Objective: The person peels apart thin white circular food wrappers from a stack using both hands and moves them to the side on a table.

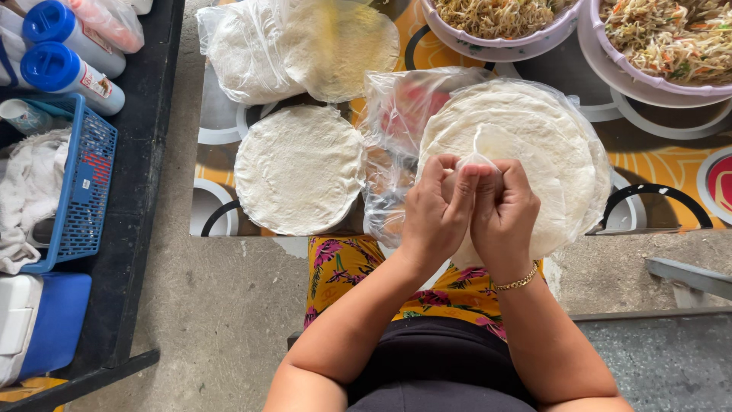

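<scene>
Both hands, left hand [436, 206] and right hand [503, 206], pinch the lifted edge of a thin round wrapper [488, 149] atop the wrapper stack [526, 137], which lies in a clear plastic bag [396, 114] on the patterned bench [656, 164]. Judged step: separating one sheet. Peeling it onward calls for slow, even pulling, since thin sheets tear. A single wrapper [299, 169] lies just left.

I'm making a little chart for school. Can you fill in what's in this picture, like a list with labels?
left hand: pinching a thin wrapper edge
right hand: pinching the same edge
wrapper stack: round, white, on clear plastic
single wrapper: flat, left of the stack
bowls: two, holding shredded vegetables
blue basket: far left, beside a white cloth
</scene>
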